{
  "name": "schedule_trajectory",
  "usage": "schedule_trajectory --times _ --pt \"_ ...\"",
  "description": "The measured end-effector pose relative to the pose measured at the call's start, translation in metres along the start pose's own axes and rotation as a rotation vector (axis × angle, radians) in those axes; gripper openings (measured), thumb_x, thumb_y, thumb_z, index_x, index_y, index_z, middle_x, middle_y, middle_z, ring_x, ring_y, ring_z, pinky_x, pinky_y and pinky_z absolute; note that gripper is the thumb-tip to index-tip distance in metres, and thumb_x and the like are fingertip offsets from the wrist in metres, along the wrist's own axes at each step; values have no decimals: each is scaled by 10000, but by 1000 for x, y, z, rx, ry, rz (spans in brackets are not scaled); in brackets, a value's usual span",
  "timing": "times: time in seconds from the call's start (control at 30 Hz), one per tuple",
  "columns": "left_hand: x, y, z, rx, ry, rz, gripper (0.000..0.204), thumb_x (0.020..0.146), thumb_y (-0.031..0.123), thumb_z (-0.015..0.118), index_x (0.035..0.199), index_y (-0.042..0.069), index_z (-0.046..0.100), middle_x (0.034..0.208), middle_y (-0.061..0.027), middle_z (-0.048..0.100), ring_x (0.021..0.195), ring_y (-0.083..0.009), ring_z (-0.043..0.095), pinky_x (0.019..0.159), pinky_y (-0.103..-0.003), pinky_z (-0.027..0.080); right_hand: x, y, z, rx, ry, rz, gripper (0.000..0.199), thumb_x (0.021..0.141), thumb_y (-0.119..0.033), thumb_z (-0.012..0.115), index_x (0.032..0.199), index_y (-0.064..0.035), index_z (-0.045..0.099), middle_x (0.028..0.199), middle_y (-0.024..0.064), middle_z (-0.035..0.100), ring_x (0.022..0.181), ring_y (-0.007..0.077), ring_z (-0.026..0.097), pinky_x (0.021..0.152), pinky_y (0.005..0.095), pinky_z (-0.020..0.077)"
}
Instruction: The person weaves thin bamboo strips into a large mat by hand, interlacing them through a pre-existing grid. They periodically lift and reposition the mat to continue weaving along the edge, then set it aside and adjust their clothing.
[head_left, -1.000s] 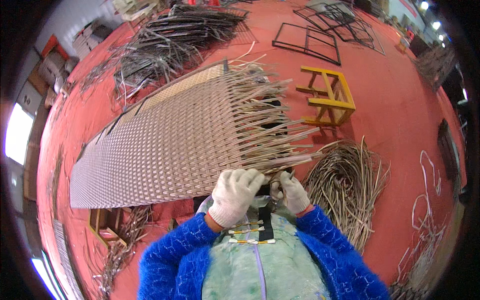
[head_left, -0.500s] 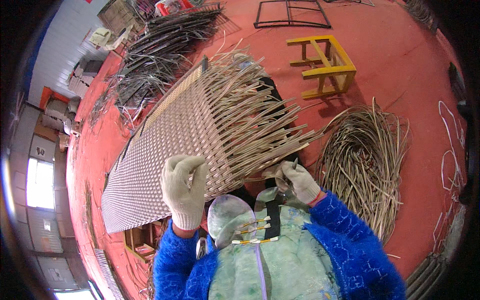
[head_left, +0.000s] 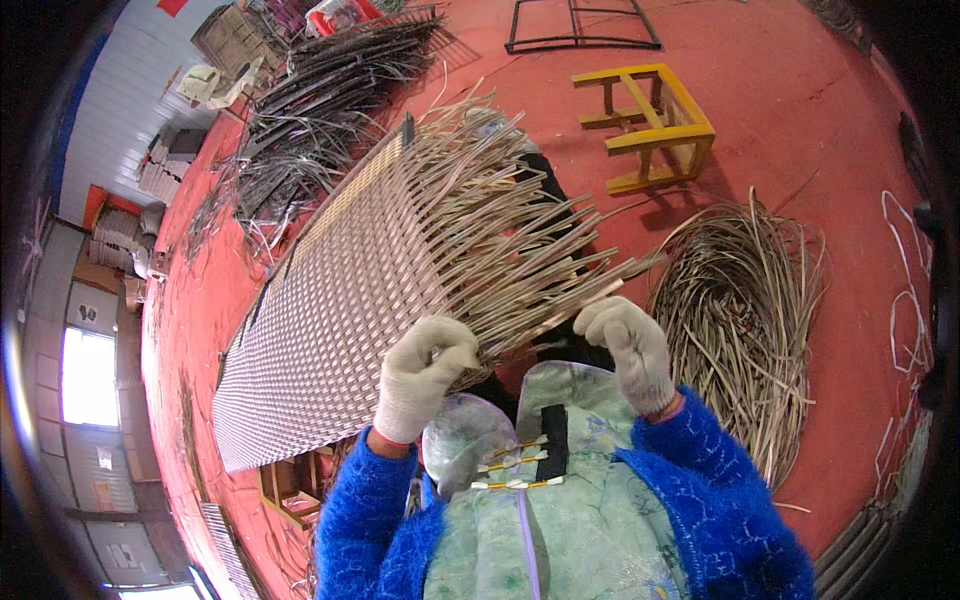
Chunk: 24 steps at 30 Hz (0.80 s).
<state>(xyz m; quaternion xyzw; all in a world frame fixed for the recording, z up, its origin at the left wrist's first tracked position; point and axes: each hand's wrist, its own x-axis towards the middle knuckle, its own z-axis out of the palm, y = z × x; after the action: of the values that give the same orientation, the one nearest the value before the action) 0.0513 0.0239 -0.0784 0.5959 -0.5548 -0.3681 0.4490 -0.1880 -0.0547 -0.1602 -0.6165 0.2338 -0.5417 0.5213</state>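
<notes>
A large woven panel (head_left: 340,310) of flat beige-brown strips lies slanted before me. Its long unwoven strip ends (head_left: 530,245) fan out to the right. My left hand (head_left: 422,375), in a pale knitted glove, is closed in a pinch at the panel's near edge, where the weave meets the loose ends. What its fingertips grip is too small to make out. Gloved likewise, my right hand (head_left: 632,350) is closed, fingers curled, beside the tips of the nearest loose strips. Whatever it holds is hidden by the fingers.
Right of my hands lies a loose coil of brown strips (head_left: 735,330) on the red floor. Farther off are an overturned yellow wooden stool (head_left: 650,140) and a black metal frame (head_left: 580,42). Dark strips (head_left: 330,95) are heaped at the far left. A small wooden stool (head_left: 290,490) stands under the panel.
My left hand has moved right, onto the panel's near edge. My right hand has risen slightly and moved right; the pointed grey tip that showed at its fingers is out of sight.
</notes>
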Motion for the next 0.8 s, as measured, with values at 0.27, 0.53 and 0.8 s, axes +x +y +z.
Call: schedule_trajectory --times 0.27,0.53,0.8 --pt "-10 6 -32 -435 160 171 289 896 280 693 928 28 555 847 -117 636 765 -180 597 714 -307 483 26 -36 52 -690 -595 -220 261 805 -156 673 1057 -105 623 1137 50 635 946 254 621 787 393 491" --pt "-15 43 -40 38 129 -187 139 842 150 657 850 16 621 726 -23 585 619 -99 517 575 -251 419 18 -22 52 -677 -480 -59 197 832 -198 654 1011 -123 623 969 46 647 855 272 623 719 380 503" --pt "0 46 -11 646 -81 -310 140 773 157 669 750 21 647 603 -79 590 543 -144 571 536 -300 459 13 -3 60 -273 -442 528 148 899 -185 553 859 -64 630 668 123 624 650 303 629 588 399 483"
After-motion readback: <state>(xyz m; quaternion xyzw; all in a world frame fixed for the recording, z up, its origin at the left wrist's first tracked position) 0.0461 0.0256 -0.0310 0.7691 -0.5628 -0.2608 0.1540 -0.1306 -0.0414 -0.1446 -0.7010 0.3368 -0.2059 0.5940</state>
